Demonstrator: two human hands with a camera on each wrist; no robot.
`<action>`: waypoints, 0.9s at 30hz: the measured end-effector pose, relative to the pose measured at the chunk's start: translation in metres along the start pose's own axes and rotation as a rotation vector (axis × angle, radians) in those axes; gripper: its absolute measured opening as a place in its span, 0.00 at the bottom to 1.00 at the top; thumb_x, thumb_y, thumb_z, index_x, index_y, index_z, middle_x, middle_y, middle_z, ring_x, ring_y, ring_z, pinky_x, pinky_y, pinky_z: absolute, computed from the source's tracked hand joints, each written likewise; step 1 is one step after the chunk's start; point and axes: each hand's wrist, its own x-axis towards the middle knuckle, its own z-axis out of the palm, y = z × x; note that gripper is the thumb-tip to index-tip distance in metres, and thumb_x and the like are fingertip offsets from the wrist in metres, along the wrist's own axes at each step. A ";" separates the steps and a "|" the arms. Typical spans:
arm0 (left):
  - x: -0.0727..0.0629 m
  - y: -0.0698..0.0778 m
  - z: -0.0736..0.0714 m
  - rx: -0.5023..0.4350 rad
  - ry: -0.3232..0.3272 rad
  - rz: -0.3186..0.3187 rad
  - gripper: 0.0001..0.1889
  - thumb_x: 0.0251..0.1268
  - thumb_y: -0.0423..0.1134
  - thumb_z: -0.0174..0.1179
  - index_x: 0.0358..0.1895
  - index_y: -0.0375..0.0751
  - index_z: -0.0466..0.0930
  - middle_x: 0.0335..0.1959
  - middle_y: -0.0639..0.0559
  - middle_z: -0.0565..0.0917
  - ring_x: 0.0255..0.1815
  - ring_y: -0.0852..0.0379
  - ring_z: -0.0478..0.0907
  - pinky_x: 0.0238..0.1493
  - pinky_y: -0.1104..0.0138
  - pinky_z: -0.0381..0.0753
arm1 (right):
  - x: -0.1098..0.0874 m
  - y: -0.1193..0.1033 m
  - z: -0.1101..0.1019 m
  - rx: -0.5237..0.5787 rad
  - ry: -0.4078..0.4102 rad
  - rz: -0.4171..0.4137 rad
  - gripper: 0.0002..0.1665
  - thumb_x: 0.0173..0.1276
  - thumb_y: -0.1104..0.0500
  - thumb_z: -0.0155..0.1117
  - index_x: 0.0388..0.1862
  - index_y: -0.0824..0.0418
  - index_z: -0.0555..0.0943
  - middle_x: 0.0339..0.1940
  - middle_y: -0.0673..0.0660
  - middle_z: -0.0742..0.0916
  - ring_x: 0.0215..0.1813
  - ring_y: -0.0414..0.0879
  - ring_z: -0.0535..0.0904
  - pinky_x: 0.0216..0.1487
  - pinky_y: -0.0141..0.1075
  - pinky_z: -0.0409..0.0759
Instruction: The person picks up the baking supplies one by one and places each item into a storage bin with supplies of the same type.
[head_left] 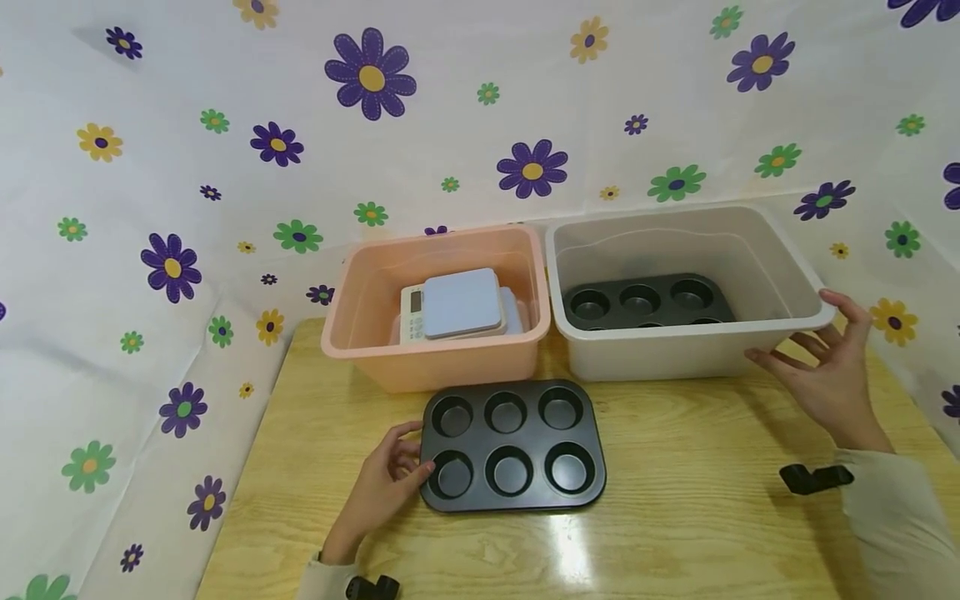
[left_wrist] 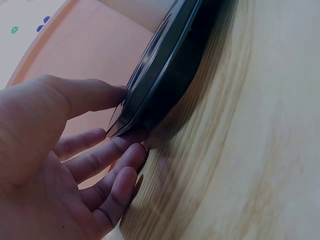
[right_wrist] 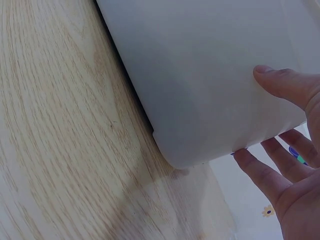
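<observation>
A dark six-cup muffin tin (head_left: 534, 442) lies on the table before the two bins. At its left edge, my left hand (head_left: 378, 492) pinches the rim, thumb above. The left wrist view shows several fingers (left_wrist: 95, 160) reaching below that rim. My right hand (head_left: 836, 375) grips the front right corner of a white bin (head_left: 660, 354). In the right wrist view, its thumb (right_wrist: 280, 82) presses the front wall while the other fingers lie along the side. Inside this bin sits another dark muffin tin (head_left: 622, 321), its front part hidden by the bin wall.
Left of the white bin stands a peach bin (head_left: 442, 367), its rim close to the white one. In it lies a kitchen scale (head_left: 461, 302) with a pale platform. A flower-patterned sheet (head_left: 465, 125) hangs behind the wooden table (head_left: 675, 500) and along its left side.
</observation>
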 end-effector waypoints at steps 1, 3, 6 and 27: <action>-0.001 0.000 0.000 0.001 -0.001 0.000 0.32 0.69 0.30 0.74 0.75 0.41 0.75 0.44 0.41 0.91 0.35 0.64 0.83 0.36 0.72 0.84 | 0.000 0.000 0.000 -0.004 -0.001 0.000 0.70 0.59 0.87 0.71 0.86 0.43 0.51 0.73 0.41 0.75 0.58 0.29 0.82 0.46 0.18 0.86; -0.003 0.001 0.001 0.005 0.001 -0.004 0.33 0.69 0.30 0.74 0.76 0.41 0.74 0.45 0.41 0.91 0.35 0.64 0.84 0.37 0.72 0.84 | 0.000 0.001 0.001 0.011 -0.004 0.004 0.70 0.59 0.87 0.71 0.86 0.42 0.51 0.73 0.41 0.75 0.58 0.29 0.82 0.46 0.18 0.86; -0.005 0.001 0.001 0.008 0.006 -0.020 0.33 0.70 0.29 0.73 0.76 0.42 0.75 0.44 0.42 0.90 0.36 0.63 0.84 0.37 0.72 0.84 | -0.001 0.002 0.001 0.052 -0.011 0.012 0.70 0.59 0.88 0.71 0.86 0.42 0.51 0.72 0.42 0.75 0.58 0.30 0.82 0.46 0.18 0.86; -0.009 0.001 0.004 -0.346 -0.030 0.050 0.28 0.79 0.25 0.62 0.78 0.32 0.71 0.58 0.35 0.77 0.44 0.61 0.89 0.41 0.63 0.95 | -0.002 0.004 -0.002 -0.059 -0.010 0.007 0.72 0.59 0.85 0.73 0.87 0.41 0.48 0.72 0.39 0.75 0.59 0.28 0.81 0.48 0.16 0.85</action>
